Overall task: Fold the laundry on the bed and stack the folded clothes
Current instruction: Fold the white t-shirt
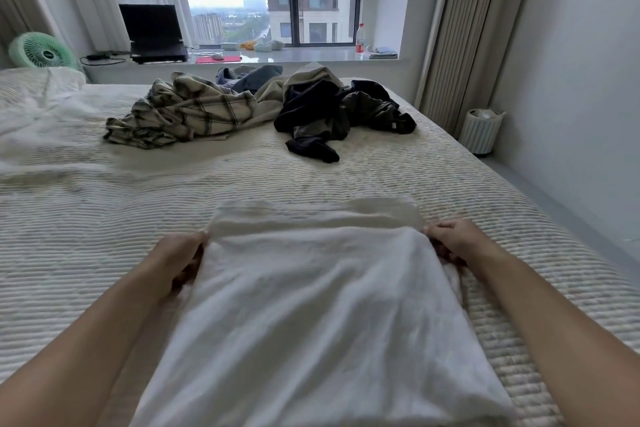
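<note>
The white garment (322, 305) lies flat on the bed (450, 166) at its near edge, directly in front of the person. Its long axis runs from the near edge away toward the window side; a folded-over band shows at its far end. The cloth is partly folded already, in my judgement: its two long sides look straight and parallel.

The left hand (176, 263) grips the garment's left edge near the far end, fingers curled under the cloth and thumb on top. The right hand (453, 241) pinches the right edge at the matching point, fingers curled round a small bunch of fabric. The two hands stand level with each other across the garment's width, equally near to it.

The coming move most likely turns on this: the hands hold the far part of a garment whose length points away from the person, so the fold line would run crosswise between them. Which direction the fold goes cannot be told.

Unfolded laundry remains toward the far edge of the bed, well apart from the hands: a plaid garment (183, 111) toward the far left and a dark heap (332, 111) toward the far right. No finished stack is visible. The task appears to be at an early stage.
</note>
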